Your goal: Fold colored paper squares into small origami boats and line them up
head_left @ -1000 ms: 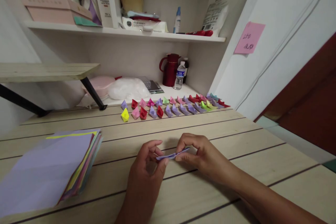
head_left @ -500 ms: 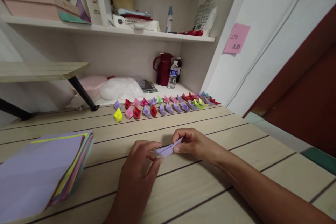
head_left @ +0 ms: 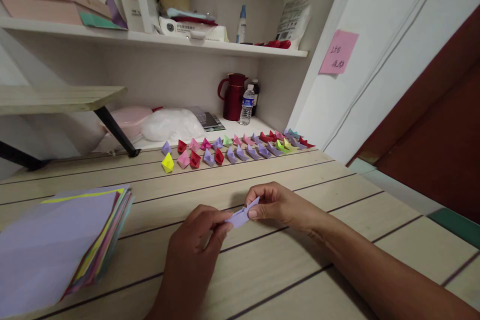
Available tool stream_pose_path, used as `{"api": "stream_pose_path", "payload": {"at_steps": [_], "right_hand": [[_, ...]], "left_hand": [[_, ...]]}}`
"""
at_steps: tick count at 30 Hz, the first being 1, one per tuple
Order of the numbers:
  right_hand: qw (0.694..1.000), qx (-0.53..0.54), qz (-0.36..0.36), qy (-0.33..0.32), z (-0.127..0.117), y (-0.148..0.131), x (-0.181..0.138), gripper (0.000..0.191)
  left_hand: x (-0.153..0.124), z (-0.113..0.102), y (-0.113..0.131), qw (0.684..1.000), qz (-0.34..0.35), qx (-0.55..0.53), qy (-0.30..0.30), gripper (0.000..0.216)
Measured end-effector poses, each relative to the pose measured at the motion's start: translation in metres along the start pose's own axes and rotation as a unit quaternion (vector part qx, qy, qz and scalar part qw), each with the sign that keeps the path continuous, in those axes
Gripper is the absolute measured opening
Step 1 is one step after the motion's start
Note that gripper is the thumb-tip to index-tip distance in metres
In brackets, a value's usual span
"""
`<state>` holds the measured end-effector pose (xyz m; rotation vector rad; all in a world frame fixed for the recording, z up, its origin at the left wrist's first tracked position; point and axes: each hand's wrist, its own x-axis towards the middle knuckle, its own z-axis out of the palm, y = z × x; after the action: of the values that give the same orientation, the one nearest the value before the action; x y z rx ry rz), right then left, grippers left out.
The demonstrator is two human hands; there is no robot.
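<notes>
Now each grip is pinched shut on the folded lilac paper [head_left: 242,216]: left hand [head_left: 195,250] at its lower end, right hand [head_left: 279,205] at its raised end. Its long axis runs between them, tilting up rightward, just above the tabletop [head_left: 262,280]. A second ago it lay flatter. Beyond stand paper boats [head_left: 232,152].

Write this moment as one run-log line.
left hand: pinches lilac folded paper | right hand: pinches its other end | left of hands: coloured paper stack | behind: rows of small folded paper shapes on table
</notes>
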<state>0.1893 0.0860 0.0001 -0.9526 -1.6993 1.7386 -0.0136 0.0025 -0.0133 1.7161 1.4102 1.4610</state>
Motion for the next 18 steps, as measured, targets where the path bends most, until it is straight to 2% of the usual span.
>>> {"api": "stream_pose_path", "payload": {"at_steps": [9, 16, 18], "right_hand": [[1.0, -0.016, -0.004, 0.008, 0.0025, 0.0015, 0.0002, 0.032], [1.0, -0.019, -0.002, 0.015, 0.0056, 0.0002, -0.0011, 0.031], [1.0, -0.019, -0.003, 0.015, 0.0063, -0.0002, -0.0011, 0.03]], "left_hand": [[0.0016, -0.0002, -0.0027, 1.0, -0.016, -0.003, 0.002, 0.015], [0.0029, 0.0001, 0.0004, 0.997, -0.074, 0.026, 0.012, 0.011], [0.0042, 0.0002, -0.003, 0.997, -0.072, 0.036, 0.011, 0.011]]}}
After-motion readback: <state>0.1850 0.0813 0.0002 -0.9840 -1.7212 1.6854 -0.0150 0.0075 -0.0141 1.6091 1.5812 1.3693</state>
